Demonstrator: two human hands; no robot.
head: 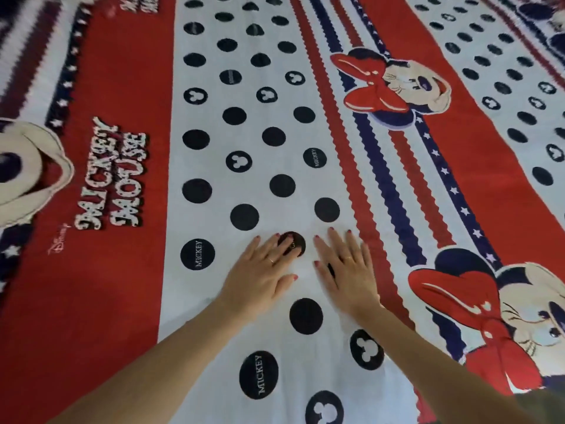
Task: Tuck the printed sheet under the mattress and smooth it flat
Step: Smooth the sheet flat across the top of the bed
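- Reading from the left, the red band of the printed sheet (pixel 101 270) carries "MICKEY MOUSE" in white spotted letters, with a small "Disney" script just below it.
- Black dots on the white middle band read "MICKEY"; others show a mouse-head outline.
- My left hand (pixel 263 270) lies flat, fingers straight and spread, fingertips over one dot.
- My right hand (pixel 345 267) lies flat just beside it, fingers straight, holding nothing.
- Right of my hands run scalloped red and navy starred stripes, then bow-wearing mouse faces.
- Spread beneath everything, the sheet fills my view.
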